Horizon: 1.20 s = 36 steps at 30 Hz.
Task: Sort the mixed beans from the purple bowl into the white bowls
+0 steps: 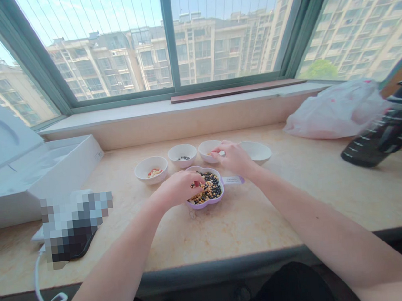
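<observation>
A purple-rimmed, flower-shaped bowl stands before me, filled with mixed black and yellow beans. My left hand reaches over its left side, fingers curled together at the beans; what they pinch is too small to tell. Behind it, my right hand is over a white bowl with its fingertips closed, and some yellow bits show beneath them. Another white bowl has a few dark beans inside. The leftmost white bowl contains reddish and pale pieces. To the right sits a fourth white bowl, partly behind my right hand.
A labelled purple tag or handle juts from the flower-shaped bowl. On the left are an open white box, a blurred-out dark device and a white cable. A plastic bag and a dark bottle stand right.
</observation>
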Motion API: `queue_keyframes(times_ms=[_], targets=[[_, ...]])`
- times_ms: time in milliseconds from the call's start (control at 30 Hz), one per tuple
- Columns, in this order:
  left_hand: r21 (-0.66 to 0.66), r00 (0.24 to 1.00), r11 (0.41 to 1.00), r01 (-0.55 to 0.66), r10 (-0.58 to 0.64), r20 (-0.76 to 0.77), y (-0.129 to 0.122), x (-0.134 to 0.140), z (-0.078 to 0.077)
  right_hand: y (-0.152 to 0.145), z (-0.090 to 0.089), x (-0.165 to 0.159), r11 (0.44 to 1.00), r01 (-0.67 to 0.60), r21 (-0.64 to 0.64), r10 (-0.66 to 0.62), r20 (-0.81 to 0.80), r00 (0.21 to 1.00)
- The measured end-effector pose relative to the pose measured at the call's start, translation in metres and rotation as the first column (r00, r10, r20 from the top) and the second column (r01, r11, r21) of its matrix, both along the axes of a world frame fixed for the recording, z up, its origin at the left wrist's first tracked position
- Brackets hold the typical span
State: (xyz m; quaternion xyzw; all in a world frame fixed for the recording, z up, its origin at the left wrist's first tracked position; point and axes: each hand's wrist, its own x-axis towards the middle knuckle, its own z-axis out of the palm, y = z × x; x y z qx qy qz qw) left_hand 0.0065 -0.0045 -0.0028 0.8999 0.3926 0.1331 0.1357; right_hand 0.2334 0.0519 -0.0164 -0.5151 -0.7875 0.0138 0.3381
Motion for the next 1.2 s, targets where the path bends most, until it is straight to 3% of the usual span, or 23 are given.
queue_keyframes(times_ms=[300, 667, 833, 933, 1033, 1133, 1200], targets=[[0.027, 0.995, 0.994, 0.104, -0.104, -0.005, 0.001, 0.012, -0.011, -0.017, 0.003, -0.018, 0.991, -0.129, -0.044, 0.129, -0.007, 0.992], [0.006, 0.998, 0.999, 0.044, -0.044, -0.04, 0.0, 0.013, -0.009, -0.019, 0.004, -0.02, 0.984, -0.158, -0.078, 0.157, -0.025, 0.987], [-0.008, 0.997, 1.0, 0.012, -0.011, 0.078, 0.002, 0.007, -0.009, -0.021, 0.005, -0.021, 0.982, -0.168, -0.084, 0.167, -0.028, 0.986], [-0.015, 0.973, 0.998, -0.068, 0.07, 0.22, 0.004, -0.001, -0.003, -0.022, 0.006, -0.021, 0.978, -0.184, -0.1, 0.181, -0.037, 0.983], [-0.115, 0.861, 0.981, -0.156, 0.192, 0.471, 0.004, -0.007, 0.007, -0.023, 0.007, -0.02, 0.973, -0.19, -0.132, 0.186, -0.041, 0.982], [-0.335, 0.581, 0.94, -0.064, 0.308, 0.753, 0.004, -0.011, 0.016, -0.024, 0.008, -0.021, 0.967, -0.195, -0.166, 0.189, -0.047, 0.981], [-0.445, 0.392, 0.893, 0.068, 0.387, 0.835, 0.004, -0.013, 0.022, -0.025, 0.008, -0.021, 0.964, -0.201, -0.177, 0.196, -0.047, 0.98]])
